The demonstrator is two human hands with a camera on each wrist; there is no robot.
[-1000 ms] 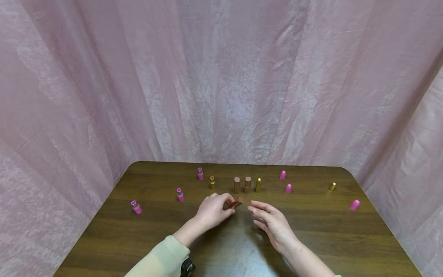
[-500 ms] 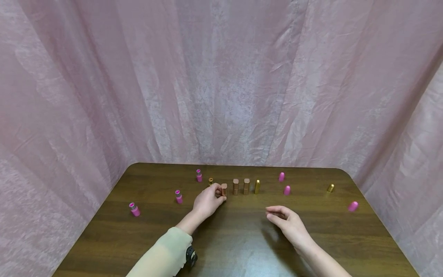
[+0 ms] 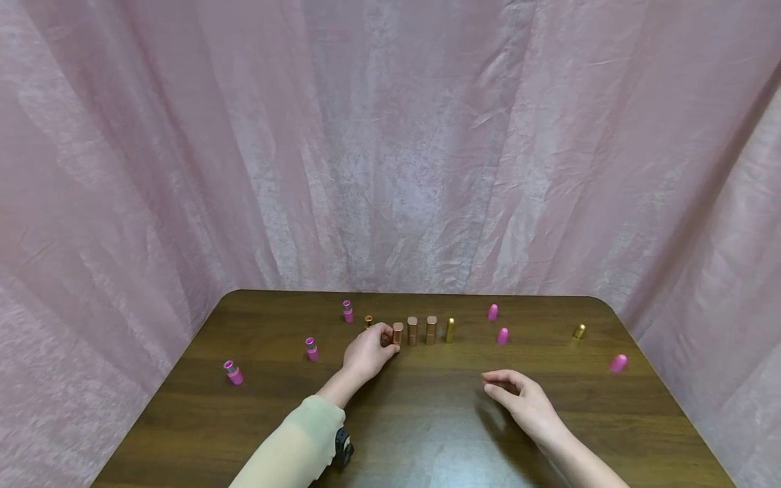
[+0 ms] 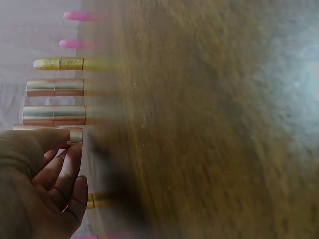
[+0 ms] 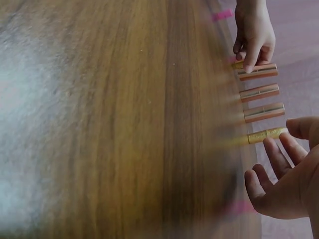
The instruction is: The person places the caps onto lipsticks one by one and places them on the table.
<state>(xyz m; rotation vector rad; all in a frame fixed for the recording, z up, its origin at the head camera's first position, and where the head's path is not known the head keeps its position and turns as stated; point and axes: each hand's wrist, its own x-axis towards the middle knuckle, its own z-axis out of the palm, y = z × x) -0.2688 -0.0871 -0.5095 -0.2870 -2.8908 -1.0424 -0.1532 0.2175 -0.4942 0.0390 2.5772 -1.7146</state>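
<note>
copper tubes (image 3: 398,333) | gold tube (image 3: 450,331) | pink caps (image 3: 619,363) | brown wood-grain table (image 3: 421,427) | pink curtain (image 3: 390,149) | pale green sleeve (image 3: 293,444)

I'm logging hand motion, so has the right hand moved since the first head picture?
Yes. In the head view, the right hand has moved rightward and slightly back toward the near side, judged against the tall gold tube.

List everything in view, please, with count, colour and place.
Square metallic tubes: 3, copper, middle row
Capped metallic tube: 1, gold, right of those
Uncapped round tubes: 3, pink, left half
Uncapped metallic tube: 1, gold, left of copper
Rounded caps: 3, pink, right half
Rounded metallic cap: 1, gold, right half
Wooden table: 1, brown, beneath these
Velvety curtains: count unclear, pink, behind
Wrist device: 1, black, left cuff
Sleeve: 1, pale green, left forearm
Left hand: 1, gripping leftmost copper tube
Right hand: 1, over table, empty
</note>
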